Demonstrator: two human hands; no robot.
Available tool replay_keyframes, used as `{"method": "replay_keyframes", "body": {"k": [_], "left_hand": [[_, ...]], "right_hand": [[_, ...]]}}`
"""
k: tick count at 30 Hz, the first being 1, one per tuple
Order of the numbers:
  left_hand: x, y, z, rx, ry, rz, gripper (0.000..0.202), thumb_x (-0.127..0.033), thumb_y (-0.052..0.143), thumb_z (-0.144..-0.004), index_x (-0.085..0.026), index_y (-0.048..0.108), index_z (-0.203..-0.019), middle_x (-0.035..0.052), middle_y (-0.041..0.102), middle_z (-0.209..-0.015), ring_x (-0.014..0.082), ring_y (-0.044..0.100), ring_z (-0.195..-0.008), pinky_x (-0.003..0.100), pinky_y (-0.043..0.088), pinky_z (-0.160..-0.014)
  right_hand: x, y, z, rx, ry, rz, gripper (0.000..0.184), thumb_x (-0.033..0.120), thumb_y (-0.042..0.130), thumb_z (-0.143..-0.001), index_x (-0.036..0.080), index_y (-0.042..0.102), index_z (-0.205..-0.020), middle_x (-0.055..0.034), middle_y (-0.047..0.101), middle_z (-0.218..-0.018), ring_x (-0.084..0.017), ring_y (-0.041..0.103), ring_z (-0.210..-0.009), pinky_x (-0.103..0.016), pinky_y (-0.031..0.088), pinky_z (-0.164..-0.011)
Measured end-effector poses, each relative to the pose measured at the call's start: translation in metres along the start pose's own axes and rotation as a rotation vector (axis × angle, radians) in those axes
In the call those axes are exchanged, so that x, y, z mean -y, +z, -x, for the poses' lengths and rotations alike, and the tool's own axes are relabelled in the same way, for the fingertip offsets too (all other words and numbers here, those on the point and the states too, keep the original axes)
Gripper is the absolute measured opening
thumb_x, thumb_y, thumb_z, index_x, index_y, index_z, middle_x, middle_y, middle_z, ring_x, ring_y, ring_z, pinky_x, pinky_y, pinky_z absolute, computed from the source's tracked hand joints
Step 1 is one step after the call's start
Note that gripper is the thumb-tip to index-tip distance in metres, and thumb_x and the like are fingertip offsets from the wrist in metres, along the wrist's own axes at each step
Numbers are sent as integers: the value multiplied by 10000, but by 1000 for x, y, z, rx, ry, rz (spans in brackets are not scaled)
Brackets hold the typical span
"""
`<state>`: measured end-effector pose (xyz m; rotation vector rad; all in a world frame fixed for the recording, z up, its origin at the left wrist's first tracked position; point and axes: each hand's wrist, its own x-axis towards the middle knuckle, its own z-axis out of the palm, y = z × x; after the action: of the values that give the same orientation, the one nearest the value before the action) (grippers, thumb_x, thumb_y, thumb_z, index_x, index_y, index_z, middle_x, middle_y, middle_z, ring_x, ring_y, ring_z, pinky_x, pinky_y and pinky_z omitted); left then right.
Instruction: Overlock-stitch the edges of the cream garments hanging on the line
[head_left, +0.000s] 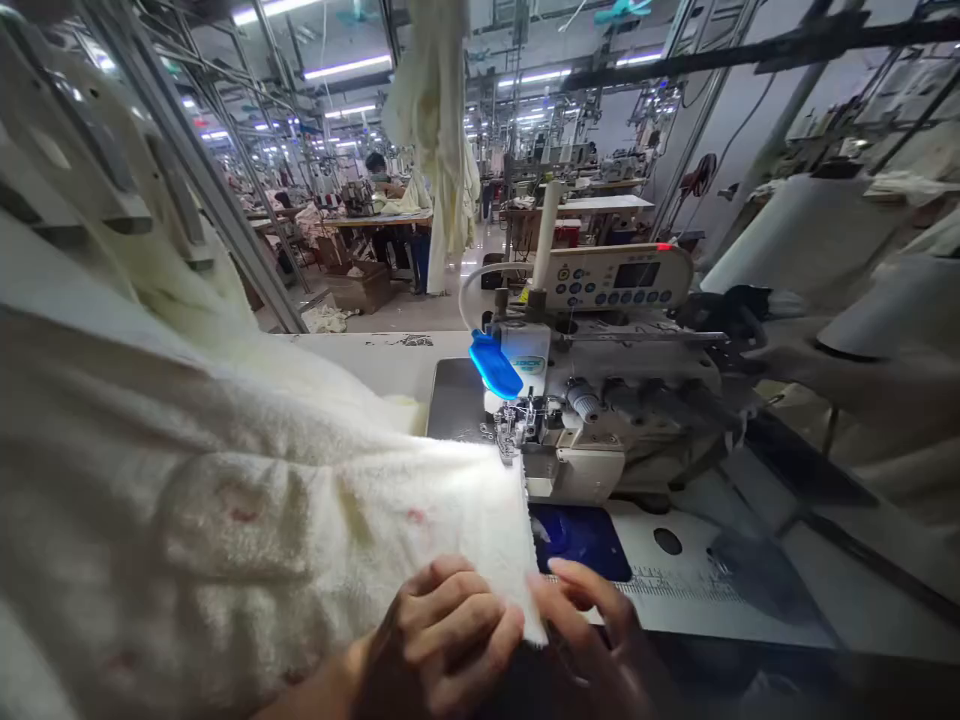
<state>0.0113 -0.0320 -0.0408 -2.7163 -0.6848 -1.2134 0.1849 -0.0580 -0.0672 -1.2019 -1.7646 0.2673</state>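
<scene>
A cream, fleecy cloth (pixel 315 480) with faint reddish marks spreads across the left and middle. Its far right corner lies under the presser foot of an overlock sewing machine (pixel 592 400), lit by a lamp. My left hand (pixel 450 635) is closed on the cloth's near part, fingers bent and thumb close to the right edge. Beside that edge is my right hand (pixel 589 620), slightly blurred, its fingers bent but apart. One fingertip touches or nearly touches the cloth's edge. A blue flap (pixel 495 365) hangs over the needle area.
A control panel (pixel 611 280) tops the machine, and large white thread cones (pixel 802 240) stand at right. Below the machine is a dark blue plate (pixel 581 540) beside a printed ruler scale (pixel 682 583). Pale cloth strips (pixel 439 140) hang ahead. A person (pixel 379 175) sits far back.
</scene>
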Motion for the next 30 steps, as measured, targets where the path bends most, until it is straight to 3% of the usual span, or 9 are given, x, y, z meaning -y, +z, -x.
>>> {"method": "replay_keyframes", "body": {"k": [2,5,7,9,14,18,23,30], "left_hand": [[0,0,-2,19,-30,-18,147,-105,463,-801,-91,602,-847,33,630,-714,129,597,-782,295,459,-852],[3,1,2,99,-114,-141,124,-212,524,-791,-105,571,-833,110,637,-986,235,527,-1079,442,366,-997],[8,4,7,163,-127,-239,214,-192,483,-806,-92,567,-976,136,561,-1179,270,429,-1196,492,323,-1020],[13,8,9,205,-116,-314,345,-131,403,-822,-101,522,-1145,105,514,-1257,251,397,-1226,460,323,-1034],[24,10,-2,214,-158,-371,396,-132,335,-833,-78,521,-1179,106,528,-1244,236,392,-1231,391,398,-1001],[34,3,-17,311,-217,-341,426,-86,315,-828,-79,482,-1219,120,504,-1266,224,414,-1215,392,426,-980],[51,-4,-26,475,-335,-292,495,-66,348,-799,-108,392,-1291,117,418,-1341,226,378,-1240,418,389,-1005],[79,0,-41,563,-405,-216,481,-90,368,-800,-136,370,-1278,108,391,-1350,215,347,-1248,404,328,-1041]], "right_hand": [[-2,-4,-9,-22,-173,19,178,175,456,-867,211,631,-872,-49,625,-847,-150,579,-753,-267,457,-713],[-10,-8,-19,26,-292,28,186,152,426,-865,193,603,-824,-40,624,-757,-156,581,-722,-274,449,-651],[-17,-9,-23,62,-356,60,132,156,467,-837,178,597,-837,-44,623,-763,-160,576,-727,-278,441,-650],[-22,-7,-27,58,-399,74,87,155,503,-813,151,588,-830,-50,614,-759,-162,561,-736,-283,421,-668],[-28,3,-41,9,-331,94,74,140,499,-817,153,571,-809,-47,601,-773,-163,526,-739,-298,374,-697],[-31,7,-50,34,-289,93,123,105,500,-801,170,569,-880,-46,608,-842,-179,514,-782,-321,366,-722],[-33,14,-64,-14,-289,135,203,67,487,-826,155,598,-972,-57,626,-894,-182,505,-799,-335,381,-733],[-32,22,-83,1,-174,266,164,123,512,-847,165,635,-947,-45,640,-875,-196,508,-794,-346,397,-737]]}}
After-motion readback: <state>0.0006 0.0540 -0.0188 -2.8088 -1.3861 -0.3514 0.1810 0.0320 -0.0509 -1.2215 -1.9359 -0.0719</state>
